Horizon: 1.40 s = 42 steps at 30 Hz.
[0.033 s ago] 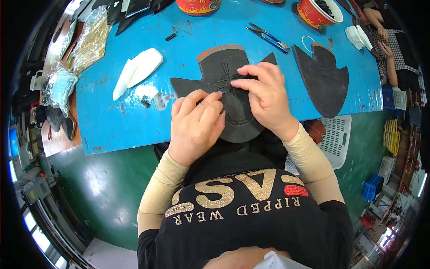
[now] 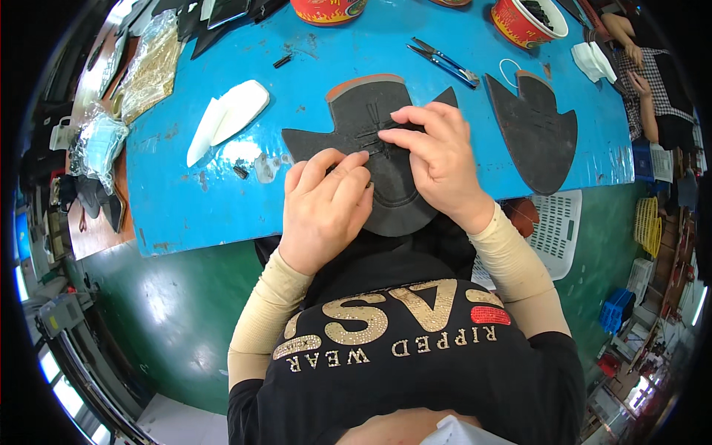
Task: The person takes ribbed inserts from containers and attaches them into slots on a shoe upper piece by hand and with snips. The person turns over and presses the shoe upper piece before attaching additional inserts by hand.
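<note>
A black piece shaped like a shoe upper (image 2: 400, 215) lies at the table's near edge, partly overhanging it, with thin black laces (image 2: 373, 115) across its middle. My left hand (image 2: 326, 204) is closed at its left side, fingertips pressed on the upper close to a lace end. My right hand (image 2: 443, 152) is curled over the upper's right side, thumb and forefinger bent at the laces. What those fingertips pinch is too small and dark to make out. A second black upper (image 2: 534, 137) lies to the right, laced across its middle too.
Blue-handled thread snips (image 2: 445, 62) lie beyond my right hand. A white folded piece (image 2: 230, 119) is at the left. Red tubs (image 2: 523, 24) stand at the back, one holding black pieces. A white basket (image 2: 556, 230) sits below the table edge. Another person's arm (image 2: 645, 107) shows far right.
My right thumb and forefinger have shifted slightly left over the laces. The left hand and the upper look nearly unmoved.
</note>
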Each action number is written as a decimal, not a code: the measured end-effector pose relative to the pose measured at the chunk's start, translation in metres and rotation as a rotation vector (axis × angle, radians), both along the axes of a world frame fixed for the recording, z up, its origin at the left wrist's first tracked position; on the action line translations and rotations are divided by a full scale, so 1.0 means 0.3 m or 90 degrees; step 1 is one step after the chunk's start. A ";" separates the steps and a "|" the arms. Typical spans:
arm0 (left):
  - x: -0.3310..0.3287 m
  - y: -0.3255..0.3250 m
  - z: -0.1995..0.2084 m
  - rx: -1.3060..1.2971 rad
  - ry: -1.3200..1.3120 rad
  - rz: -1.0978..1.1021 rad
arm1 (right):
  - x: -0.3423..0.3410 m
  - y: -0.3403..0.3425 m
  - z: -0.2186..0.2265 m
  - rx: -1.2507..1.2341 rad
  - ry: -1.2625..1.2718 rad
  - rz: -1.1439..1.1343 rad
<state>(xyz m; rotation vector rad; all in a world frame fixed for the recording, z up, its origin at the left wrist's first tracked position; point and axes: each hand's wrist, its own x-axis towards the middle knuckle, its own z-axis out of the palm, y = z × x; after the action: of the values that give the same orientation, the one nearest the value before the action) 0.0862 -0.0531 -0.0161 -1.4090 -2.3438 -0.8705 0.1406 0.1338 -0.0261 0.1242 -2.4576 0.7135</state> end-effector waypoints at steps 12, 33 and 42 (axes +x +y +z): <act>0.012 0.020 0.007 -0.135 0.073 0.067 | -0.006 -0.013 -0.003 0.041 -0.028 0.030; 0.013 0.001 0.001 -0.020 0.013 0.019 | 0.060 -0.034 0.004 0.049 -0.028 -0.021; 0.005 0.001 -0.008 -0.060 0.061 -0.030 | 0.065 -0.046 0.003 0.083 -0.058 -0.039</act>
<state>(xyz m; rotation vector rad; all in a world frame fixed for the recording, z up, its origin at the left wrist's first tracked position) 0.0876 -0.0528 -0.0184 -1.5132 -2.3159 -0.6965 0.1600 0.1200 -0.0252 0.0676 -2.5828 0.5446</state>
